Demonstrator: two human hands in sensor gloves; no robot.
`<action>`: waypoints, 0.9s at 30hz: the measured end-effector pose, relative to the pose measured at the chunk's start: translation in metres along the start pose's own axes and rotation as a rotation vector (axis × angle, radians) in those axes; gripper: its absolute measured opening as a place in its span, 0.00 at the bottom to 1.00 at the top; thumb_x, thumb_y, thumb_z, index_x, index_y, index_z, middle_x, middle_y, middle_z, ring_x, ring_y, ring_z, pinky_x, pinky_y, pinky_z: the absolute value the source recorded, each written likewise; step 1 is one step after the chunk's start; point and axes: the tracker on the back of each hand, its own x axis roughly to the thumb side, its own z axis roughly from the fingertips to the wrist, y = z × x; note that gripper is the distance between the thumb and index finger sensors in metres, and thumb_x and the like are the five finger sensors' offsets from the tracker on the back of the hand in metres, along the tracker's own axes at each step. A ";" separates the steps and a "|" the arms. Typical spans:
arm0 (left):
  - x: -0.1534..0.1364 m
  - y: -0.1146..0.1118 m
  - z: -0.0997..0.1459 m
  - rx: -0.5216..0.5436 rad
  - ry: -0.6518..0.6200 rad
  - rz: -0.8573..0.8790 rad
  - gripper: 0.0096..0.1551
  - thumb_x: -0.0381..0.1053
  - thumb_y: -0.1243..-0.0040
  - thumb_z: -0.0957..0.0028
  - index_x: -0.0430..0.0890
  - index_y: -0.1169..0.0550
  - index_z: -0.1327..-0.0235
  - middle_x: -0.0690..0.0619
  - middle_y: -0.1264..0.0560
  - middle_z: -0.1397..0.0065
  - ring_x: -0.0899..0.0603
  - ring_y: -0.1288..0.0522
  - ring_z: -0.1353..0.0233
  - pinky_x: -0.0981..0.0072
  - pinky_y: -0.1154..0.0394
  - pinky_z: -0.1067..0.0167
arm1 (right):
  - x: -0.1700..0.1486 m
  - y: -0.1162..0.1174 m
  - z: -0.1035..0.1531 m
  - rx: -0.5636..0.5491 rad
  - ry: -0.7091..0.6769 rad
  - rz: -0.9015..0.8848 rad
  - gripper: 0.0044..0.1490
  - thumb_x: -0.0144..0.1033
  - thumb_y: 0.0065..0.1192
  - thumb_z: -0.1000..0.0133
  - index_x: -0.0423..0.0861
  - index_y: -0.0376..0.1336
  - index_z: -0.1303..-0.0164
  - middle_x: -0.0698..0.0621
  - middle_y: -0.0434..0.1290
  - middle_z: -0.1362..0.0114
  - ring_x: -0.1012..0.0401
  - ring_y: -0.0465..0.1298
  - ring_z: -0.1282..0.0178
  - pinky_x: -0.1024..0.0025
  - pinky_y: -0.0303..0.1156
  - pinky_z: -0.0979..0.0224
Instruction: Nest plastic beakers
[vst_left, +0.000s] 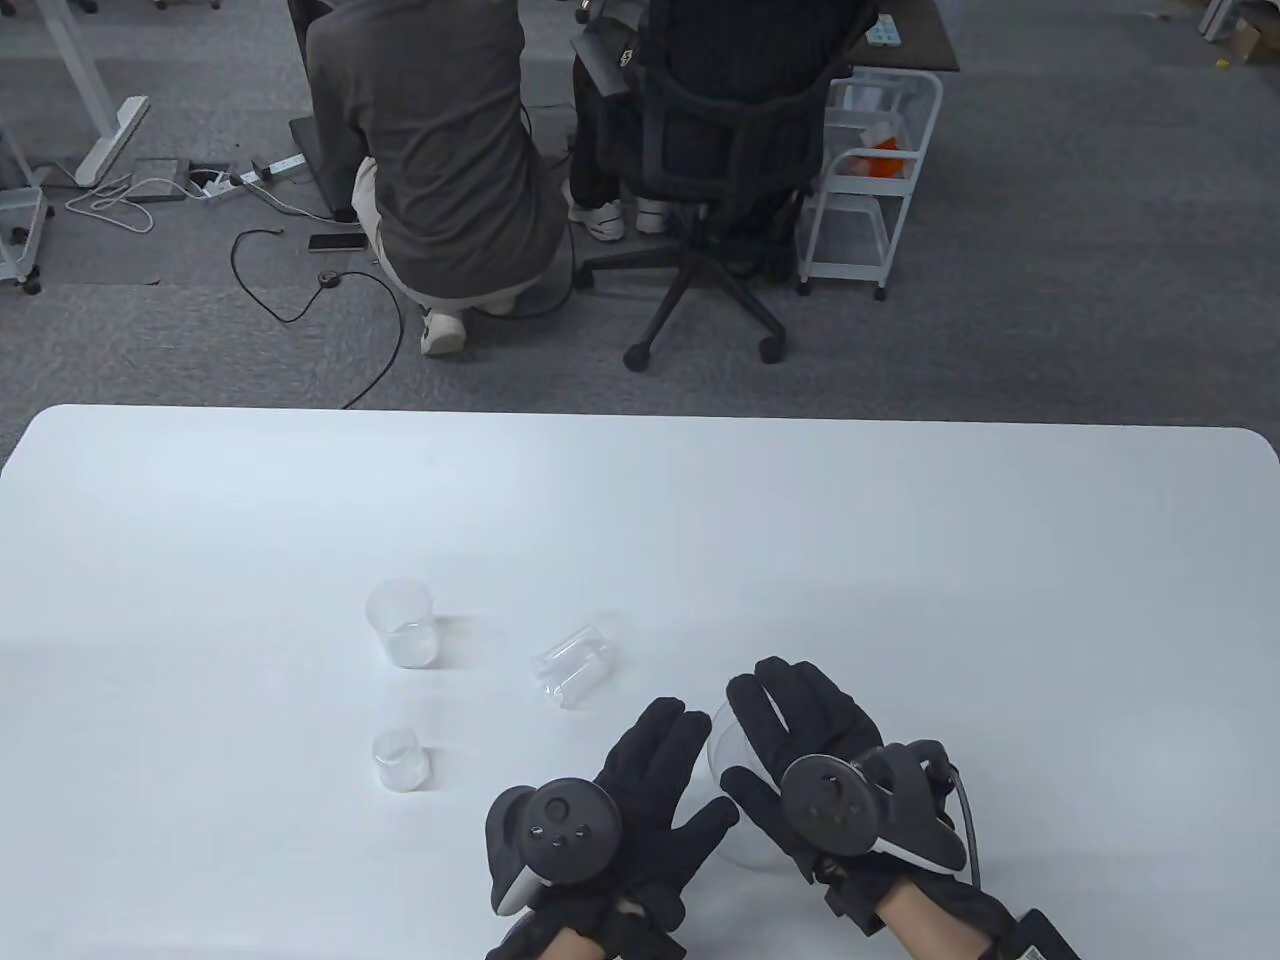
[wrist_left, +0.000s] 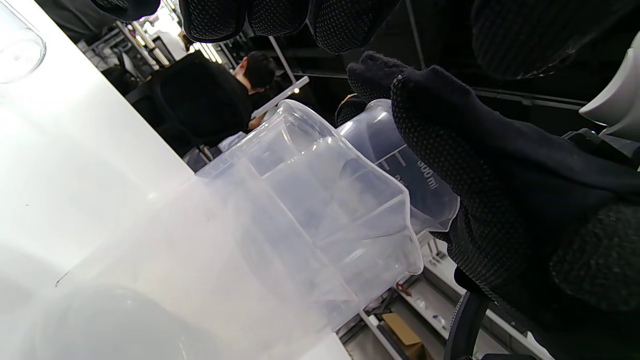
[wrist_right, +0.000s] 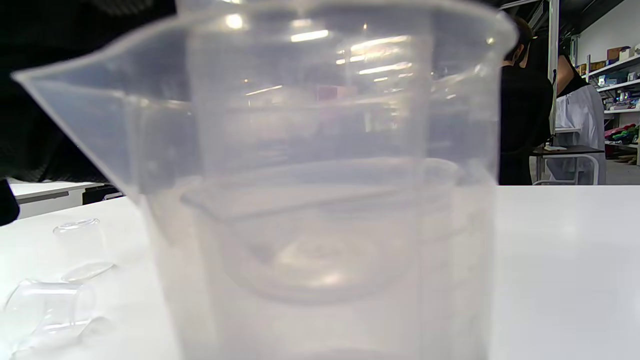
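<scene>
Your right hand (vst_left: 800, 760) wraps around the big beaker (vst_left: 725, 745) near the table's (vst_left: 900, 560) front edge, fingers curled over its wall and rim. The right wrist view looks straight through that beaker (wrist_right: 320, 190), and a second, smaller beaker (wrist_right: 320, 240) seems to sit inside it already; the left wrist view agrees, showing a spouted beaker (wrist_left: 320, 200) close to the camera and a graduated one (wrist_left: 400, 165) under your right glove (wrist_left: 500, 175). So judge one nesting as done, though the clear walls make the count uncertain.

Your left hand (vst_left: 620, 800) lies just beside the big beaker with fingers spread and flat; it holds nothing, and whether its thumb touches the beaker's wall you cannot tell.

Three beakers are left loose. One (vst_left: 402, 622) stands upright toward the left, a small one (vst_left: 400, 758) stands nearer you on the same side, and one (vst_left: 575, 662) lies on its side between them and your hands. The tipped one is nearest your left hand and looks the likely next pick; it needs righting before it drops in. By size, the upright left one probably goes in before the smallest.
</scene>
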 end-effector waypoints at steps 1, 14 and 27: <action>0.000 0.000 0.000 -0.001 0.001 -0.002 0.48 0.72 0.49 0.51 0.45 0.39 0.24 0.38 0.49 0.18 0.25 0.44 0.20 0.27 0.42 0.32 | -0.001 0.000 0.001 -0.006 -0.003 -0.007 0.48 0.62 0.49 0.46 0.47 0.44 0.22 0.39 0.48 0.14 0.38 0.53 0.18 0.39 0.55 0.24; 0.005 0.043 -0.007 -0.008 0.046 -0.014 0.48 0.71 0.48 0.50 0.46 0.40 0.23 0.40 0.50 0.17 0.24 0.47 0.19 0.26 0.44 0.31 | -0.017 -0.012 0.020 -0.148 0.055 -0.232 0.48 0.63 0.51 0.46 0.46 0.47 0.23 0.39 0.52 0.14 0.38 0.56 0.19 0.40 0.57 0.25; -0.016 0.152 -0.024 0.057 0.228 -0.208 0.48 0.70 0.45 0.50 0.47 0.42 0.22 0.40 0.52 0.16 0.24 0.49 0.19 0.26 0.46 0.30 | -0.042 -0.005 0.039 -0.235 0.124 -0.487 0.48 0.63 0.52 0.46 0.45 0.48 0.23 0.39 0.53 0.15 0.37 0.56 0.18 0.38 0.56 0.24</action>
